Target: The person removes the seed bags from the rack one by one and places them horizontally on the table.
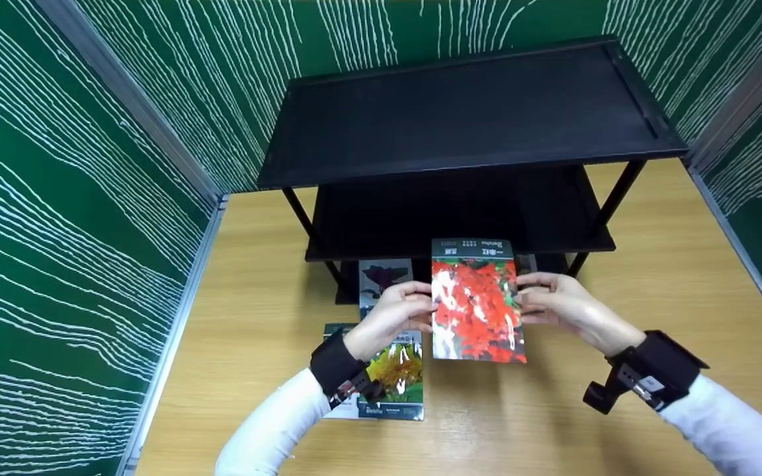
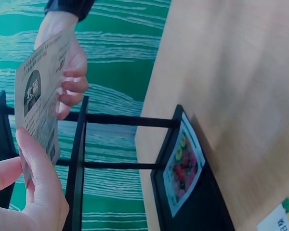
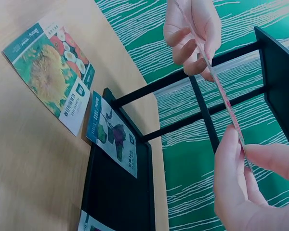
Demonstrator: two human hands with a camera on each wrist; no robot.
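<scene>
A flat seed packet [image 1: 477, 307] with red flowers on its front is held up before the black shelf rack. My left hand [image 1: 391, 312] pinches one side edge, and my right hand [image 1: 569, 309] pinches the opposite edge. In the left wrist view the packet's printed back [image 2: 41, 91] shows, with the left thumb on it. From the right wrist the packet [image 3: 226, 103] appears nearly edge-on between both hands. Below my left wrist, a yellow-flower packet [image 1: 395, 370] lies on the table, overlapping a packet with red and white pictures [image 3: 79, 57].
The black rack has a top shelf [image 1: 473, 112], a middle shelf [image 1: 447, 211] and a low bottom shelf [image 3: 118, 197]. On the bottom shelf lie a purple-plant packet [image 3: 116, 137] and a packet with red and pink flowers [image 2: 184, 168]. Green, white-streaked panels [image 1: 70, 218] enclose the table.
</scene>
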